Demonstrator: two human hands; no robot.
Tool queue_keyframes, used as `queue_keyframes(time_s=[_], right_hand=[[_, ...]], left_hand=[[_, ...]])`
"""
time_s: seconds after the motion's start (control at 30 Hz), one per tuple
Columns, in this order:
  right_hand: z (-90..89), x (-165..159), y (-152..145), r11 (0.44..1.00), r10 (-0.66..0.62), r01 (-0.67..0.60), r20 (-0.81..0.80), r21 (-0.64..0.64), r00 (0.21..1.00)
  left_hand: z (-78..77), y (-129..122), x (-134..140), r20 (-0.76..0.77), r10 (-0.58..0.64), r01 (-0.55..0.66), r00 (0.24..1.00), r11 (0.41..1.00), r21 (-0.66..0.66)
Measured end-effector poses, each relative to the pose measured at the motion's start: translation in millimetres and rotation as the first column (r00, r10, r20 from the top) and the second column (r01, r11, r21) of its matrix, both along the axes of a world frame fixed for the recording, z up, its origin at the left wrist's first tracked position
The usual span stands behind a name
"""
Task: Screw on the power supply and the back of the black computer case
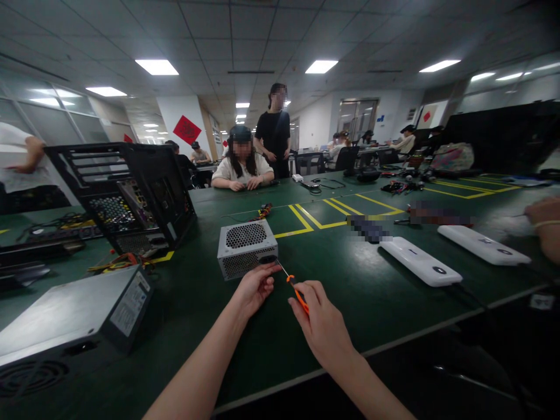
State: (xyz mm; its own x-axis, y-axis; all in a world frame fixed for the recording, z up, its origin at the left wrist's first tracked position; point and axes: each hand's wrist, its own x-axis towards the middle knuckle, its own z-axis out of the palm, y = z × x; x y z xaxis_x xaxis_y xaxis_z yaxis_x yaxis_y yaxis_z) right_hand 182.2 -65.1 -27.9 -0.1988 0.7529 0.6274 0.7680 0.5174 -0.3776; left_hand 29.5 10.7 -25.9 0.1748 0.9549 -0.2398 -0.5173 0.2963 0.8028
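Observation:
A grey computer power supply (245, 245) with a perforated top sits on the green table, its near face turned partly toward me. My right hand (321, 318) grips the orange handle of a screwdriver (301, 299), whose metal shaft slants up and left toward the supply's lower right corner. At that corner is my left hand (255, 290), fingers curled and fingertips pressed together close to the screwdriver's tip. Whatever the left fingertips pinch is too small to make out. Whether the tip touches the supply I cannot tell.
On the left stand an open black computer case (126, 192) and a larger power supply (74, 321) with bundled cables. White power banks (420, 261) lie at the right. Across the table (210, 201) sits a person (242, 163); another person's hand (546, 224) shows at the right edge.

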Motion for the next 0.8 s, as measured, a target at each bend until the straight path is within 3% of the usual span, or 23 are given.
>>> queue_keyframes(time_s=[0.27,0.57,0.8], right_hand=[[-2.5,-2.0,1.0,0.996,0.032,-0.035,0.04,0.079,0.999],[-2.5,-0.4,1.1,0.999,0.028,-0.028,0.009,0.018,1.0],[-2.7,0.8,1.6,0.991,0.114,-0.124,0.168,0.05,0.979]], left_hand=[[0.4,0.5,0.2,-0.026,0.007,-0.007,1.0,1.0,-0.011],[-0.3,1.6,1.2,-0.039,0.008,-0.009,0.999,1.0,-0.014],[-0.7,0.1,-0.4,-0.044,0.002,-0.002,0.999,1.0,-0.003]])
